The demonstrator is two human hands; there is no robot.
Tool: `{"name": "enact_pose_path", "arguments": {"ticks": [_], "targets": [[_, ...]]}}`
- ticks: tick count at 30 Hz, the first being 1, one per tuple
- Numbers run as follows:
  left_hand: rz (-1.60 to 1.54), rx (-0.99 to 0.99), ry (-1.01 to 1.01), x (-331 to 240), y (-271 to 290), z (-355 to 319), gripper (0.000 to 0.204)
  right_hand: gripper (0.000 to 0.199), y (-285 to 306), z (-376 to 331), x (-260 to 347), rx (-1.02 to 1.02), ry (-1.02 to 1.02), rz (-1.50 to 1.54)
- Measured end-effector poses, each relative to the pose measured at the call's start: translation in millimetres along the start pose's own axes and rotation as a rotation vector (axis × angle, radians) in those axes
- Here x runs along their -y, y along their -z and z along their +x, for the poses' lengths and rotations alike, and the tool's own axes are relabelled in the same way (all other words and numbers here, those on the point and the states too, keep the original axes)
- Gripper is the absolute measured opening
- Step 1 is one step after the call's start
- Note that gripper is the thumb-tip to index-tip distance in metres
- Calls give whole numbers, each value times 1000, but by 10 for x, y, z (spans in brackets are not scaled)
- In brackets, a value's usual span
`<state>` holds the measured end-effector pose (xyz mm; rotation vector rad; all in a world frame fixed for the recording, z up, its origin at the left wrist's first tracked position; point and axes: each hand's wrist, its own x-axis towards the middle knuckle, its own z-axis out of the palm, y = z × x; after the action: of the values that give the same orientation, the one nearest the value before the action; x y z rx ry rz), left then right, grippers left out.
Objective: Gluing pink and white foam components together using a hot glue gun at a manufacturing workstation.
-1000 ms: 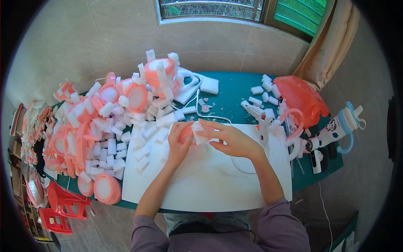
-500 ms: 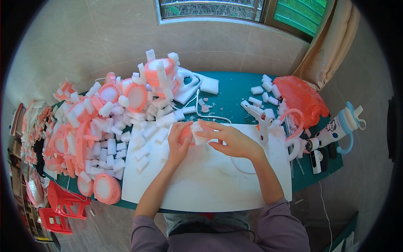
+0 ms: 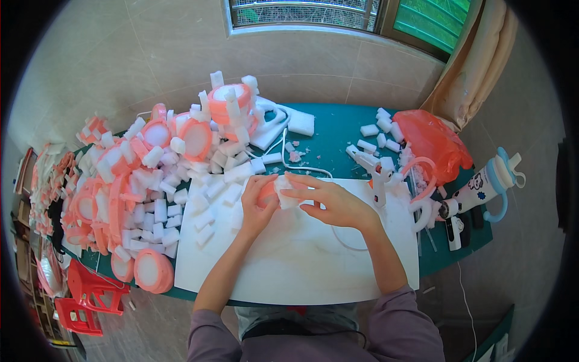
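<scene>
Above the white board (image 3: 301, 265), my left hand (image 3: 256, 208) is closed round a pink foam piece (image 3: 267, 192); its full shape is hidden by my fingers. Against its right side sits a white foam block (image 3: 286, 198), which the fingers of my right hand (image 3: 335, 204) grip from the right. The pink piece and the white block touch each other between my hands. A white glue gun (image 3: 379, 178) rests to the right of my right hand, at the board's far right edge.
Loose white foam blocks (image 3: 160, 211) and round pink-and-white foam pieces (image 3: 154, 271) heap up on the left. A red plastic bag (image 3: 431, 145) and a tumbler (image 3: 479, 190) stand on the right of the green table (image 3: 338, 130). Red stools (image 3: 93, 289) are on the floor at left.
Almost nothing differs. The white block has shifted or turned very slightly between my hands, which keep the same place.
</scene>
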<state>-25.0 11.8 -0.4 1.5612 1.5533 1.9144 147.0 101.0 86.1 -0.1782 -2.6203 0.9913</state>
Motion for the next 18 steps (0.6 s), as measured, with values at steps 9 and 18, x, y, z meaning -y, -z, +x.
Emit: {"name": "enact_pose_path", "arguments": {"ticks": [9, 18], "targets": [[-16, -13, -6, 16, -2, -18, 38, 49, -8, 3, -4, -7, 6, 37], [-4, -8, -10, 18, 10, -17, 33, 49, -1, 9, 7, -6, 9, 37]]}}
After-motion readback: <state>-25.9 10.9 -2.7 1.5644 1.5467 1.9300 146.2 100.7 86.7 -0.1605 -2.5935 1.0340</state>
